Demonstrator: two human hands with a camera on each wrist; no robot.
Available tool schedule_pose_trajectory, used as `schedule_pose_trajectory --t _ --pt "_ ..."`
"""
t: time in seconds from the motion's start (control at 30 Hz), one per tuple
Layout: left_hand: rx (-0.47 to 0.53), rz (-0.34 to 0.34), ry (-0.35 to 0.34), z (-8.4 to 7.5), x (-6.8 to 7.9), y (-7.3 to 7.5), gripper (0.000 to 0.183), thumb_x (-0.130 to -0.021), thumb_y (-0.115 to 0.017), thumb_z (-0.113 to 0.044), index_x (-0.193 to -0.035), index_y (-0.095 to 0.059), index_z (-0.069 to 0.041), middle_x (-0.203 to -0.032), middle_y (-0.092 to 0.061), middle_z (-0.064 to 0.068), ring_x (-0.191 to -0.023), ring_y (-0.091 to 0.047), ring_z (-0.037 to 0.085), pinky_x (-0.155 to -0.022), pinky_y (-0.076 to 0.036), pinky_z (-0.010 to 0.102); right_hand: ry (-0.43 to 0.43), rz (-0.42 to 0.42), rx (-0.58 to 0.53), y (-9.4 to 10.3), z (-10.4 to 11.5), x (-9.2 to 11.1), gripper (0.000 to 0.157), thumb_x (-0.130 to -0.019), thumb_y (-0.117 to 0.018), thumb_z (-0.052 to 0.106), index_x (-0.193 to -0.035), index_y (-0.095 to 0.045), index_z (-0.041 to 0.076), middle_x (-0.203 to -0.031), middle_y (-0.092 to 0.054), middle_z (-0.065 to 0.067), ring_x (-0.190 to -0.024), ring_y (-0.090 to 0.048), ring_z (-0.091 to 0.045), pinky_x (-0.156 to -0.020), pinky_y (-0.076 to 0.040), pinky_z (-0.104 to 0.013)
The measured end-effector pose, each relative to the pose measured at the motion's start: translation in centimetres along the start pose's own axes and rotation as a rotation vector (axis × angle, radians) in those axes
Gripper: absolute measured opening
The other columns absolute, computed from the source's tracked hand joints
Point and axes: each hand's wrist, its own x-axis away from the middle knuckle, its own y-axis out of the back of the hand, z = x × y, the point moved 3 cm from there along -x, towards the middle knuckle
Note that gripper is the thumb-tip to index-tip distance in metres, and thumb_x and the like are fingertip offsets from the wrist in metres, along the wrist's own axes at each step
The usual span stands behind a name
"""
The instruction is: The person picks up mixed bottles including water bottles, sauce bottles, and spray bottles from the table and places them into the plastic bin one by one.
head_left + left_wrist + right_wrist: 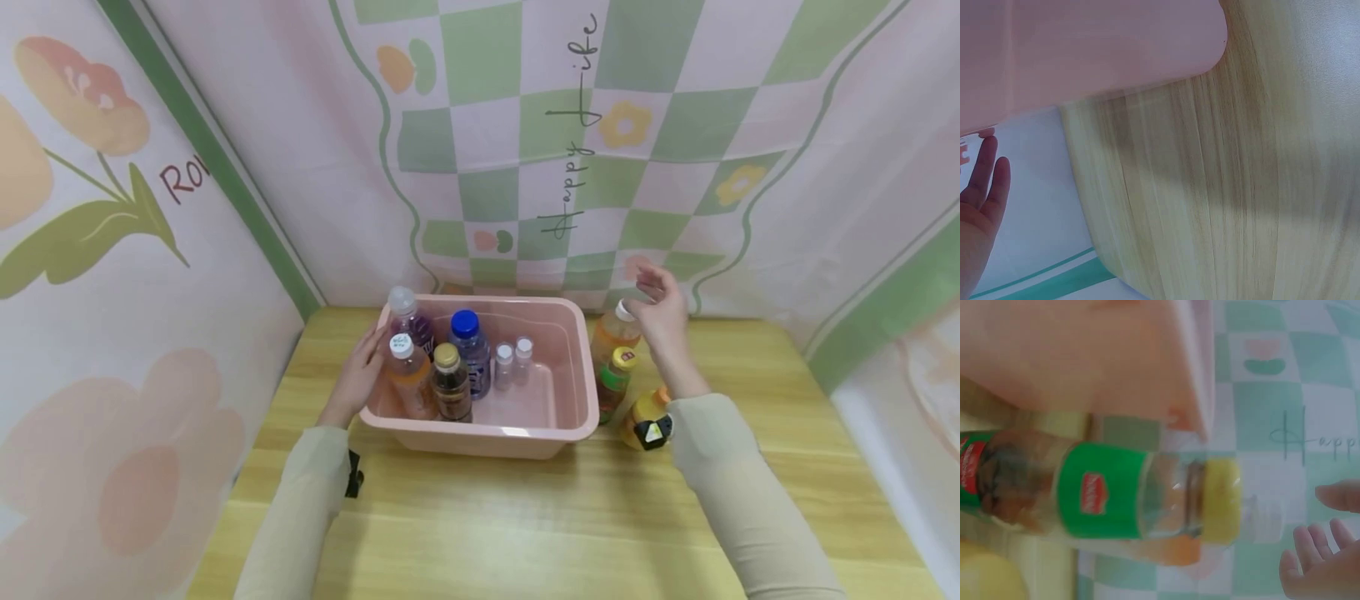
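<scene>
My left hand [358,375] rests against the left rim of a pink plastic basin [480,432], its fingers [984,169] fairly straight in the left wrist view. Over on the right, my right hand [663,321] hovers by the white cap of a bottle of orange drink [609,340], thumb and fingers apart with nothing between them. Just in front stands a yellow-capped bottle with a green label [1107,490], which covers most of the orange one in the right wrist view. Nearest me in that group is a yellow bottle [639,412] with an orange cap, partly hidden by the wrist camera.
Inside the basin stand a purple drink bottle [422,332], a white-capped orange drink [412,390], a gold-capped dark bottle [453,393], a blue-capped bottle [476,357] and two small clear bottles [504,371]. The wooden table [487,517] meets a patterned cloth [555,192] behind.
</scene>
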Motion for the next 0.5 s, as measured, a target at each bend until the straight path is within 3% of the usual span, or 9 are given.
schedule_pose_trajectory --t 0.23,0.5 --pt "-0.012 -0.011 -0.019 0.0 -0.1 0.0 0.049 -0.103 -0.031 -0.025 -0.152 -0.025 -0.022 -0.163 -0.008 0.003 -0.149 -0.011 0.035 -0.12 -0.013 0.061 -0.049 0.034 0.056 0.3 -1.1 -0.2 0.068 -0.082 -0.057 -0.008 -0.145 -0.034 0.004 -0.142 -0.043 -0.017 -0.137 -0.041 -0.031 -0.114 -0.04 -0.039" --pt "0.006 -0.009 -0.001 0.2 -0.2 0.0 0.05 -0.103 -0.031 -0.023 -0.152 -0.024 -0.022 -0.163 -0.007 0.003 -0.149 -0.01 0.035 -0.12 -0.012 0.061 -0.047 0.083 0.099 0.0 -2.2 -0.2 0.072 -0.08 -0.058 -0.009 -0.146 -0.03 0.002 -0.147 -0.038 -0.023 -0.137 -0.039 -0.036 -0.114 -0.039 -0.042"
